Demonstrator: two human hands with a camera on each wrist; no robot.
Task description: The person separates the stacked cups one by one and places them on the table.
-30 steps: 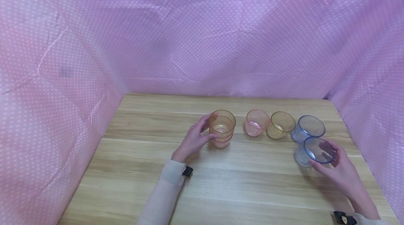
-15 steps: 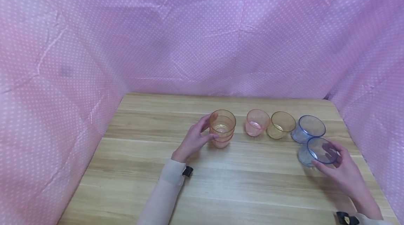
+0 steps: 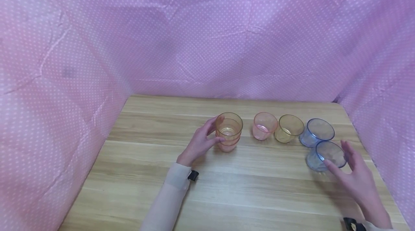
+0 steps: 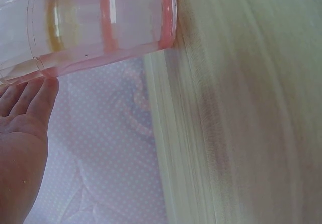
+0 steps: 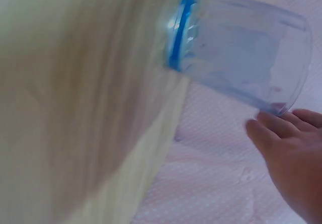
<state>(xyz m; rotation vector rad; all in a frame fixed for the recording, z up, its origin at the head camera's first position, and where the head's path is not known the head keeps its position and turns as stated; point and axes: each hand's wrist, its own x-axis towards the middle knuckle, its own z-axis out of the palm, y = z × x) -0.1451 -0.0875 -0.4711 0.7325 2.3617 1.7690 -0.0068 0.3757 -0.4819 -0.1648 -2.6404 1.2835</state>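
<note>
Left hand point(image 3: 197, 144): thumb and fingers wrap the sides of the stack point(image 3: 228, 146), yellow on top, pink beneath; stack upright on the table point(image 3: 253, 191). Right hand point(image 3: 359, 179): fingers spread wide, thumb at the front of the near blue cup point(image 3: 315, 162), fingertips by its rim; firm contact cannot be told. That cup stands upright, in front of the far blue cup point(image 3: 309, 139); 1 gap between these 2 is too small to judge.

Risks (judged): a thumb snagging the rim could tip the near blue cup. A push away from the body could drive it into the far blue cup, perhaps on into the yellow cup point(image 3: 282, 136) and pink cup point(image 3: 258, 134). An uneven left squeeze, high up, could tilt the stack or wedge its cups.
</note>
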